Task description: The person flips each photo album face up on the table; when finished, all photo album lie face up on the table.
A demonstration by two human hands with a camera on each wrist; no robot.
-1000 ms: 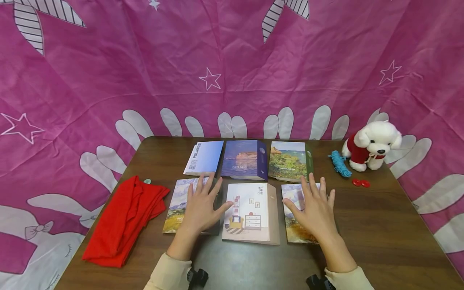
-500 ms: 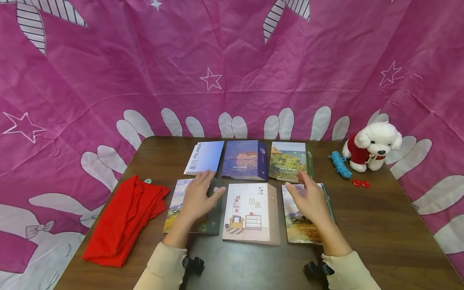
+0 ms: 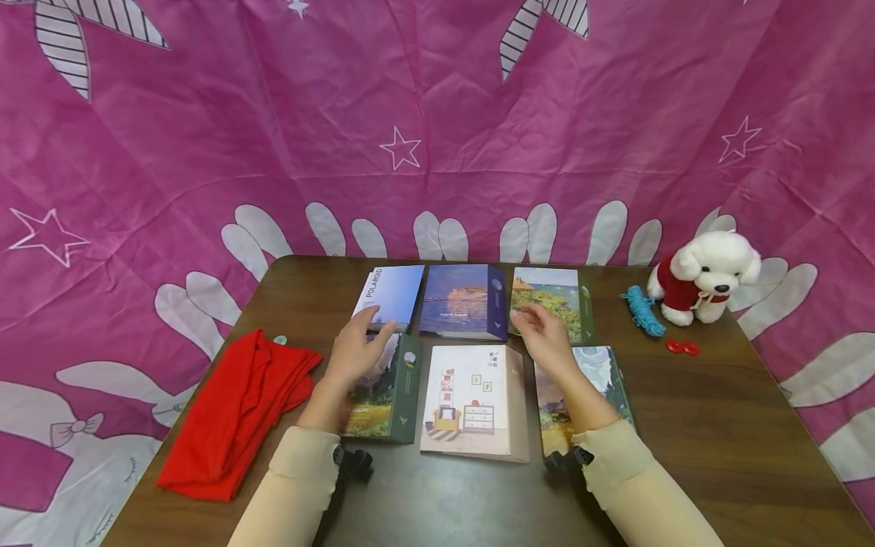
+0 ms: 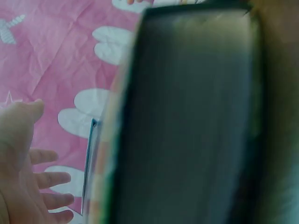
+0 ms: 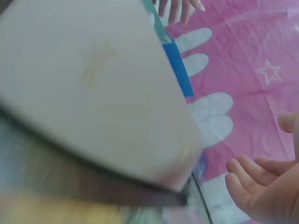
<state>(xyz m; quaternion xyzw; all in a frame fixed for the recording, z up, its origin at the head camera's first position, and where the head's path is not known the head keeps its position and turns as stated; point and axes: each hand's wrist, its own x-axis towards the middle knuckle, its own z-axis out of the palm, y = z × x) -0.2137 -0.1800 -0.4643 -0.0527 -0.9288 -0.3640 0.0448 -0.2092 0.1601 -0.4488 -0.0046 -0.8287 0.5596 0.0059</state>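
Six albums lie in two rows on the table in the head view. My left hand (image 3: 354, 346), fingers apart, hovers above a green-spined photo album (image 3: 376, 414), its fingertips over the near edge of a pale blue Polaroid album (image 3: 401, 292). My right hand (image 3: 547, 342), fingers loosely bent, is over the gap between a garden-cover photo album (image 3: 562, 296) and the front-right photo album (image 3: 604, 368). Between the arms lies a white album with a room drawing (image 3: 472, 403); behind it is a purple photo album (image 3: 454, 300). Neither hand holds anything.
A folded red cloth (image 3: 235, 418) lies on the left of the wooden table (image 3: 711, 425), a pale green button (image 3: 280, 339) beside it. On the right are a plush dog (image 3: 711, 273), a blue yarn bundle (image 3: 642, 311) and two red buttons (image 3: 682, 347). A pink curtain (image 3: 444, 91) hangs behind.
Both hands have moved from above the front-row albums. The left drifted left and slightly away; the right moved left and away, its spread fingers now loosely bent. The albums stay in place.
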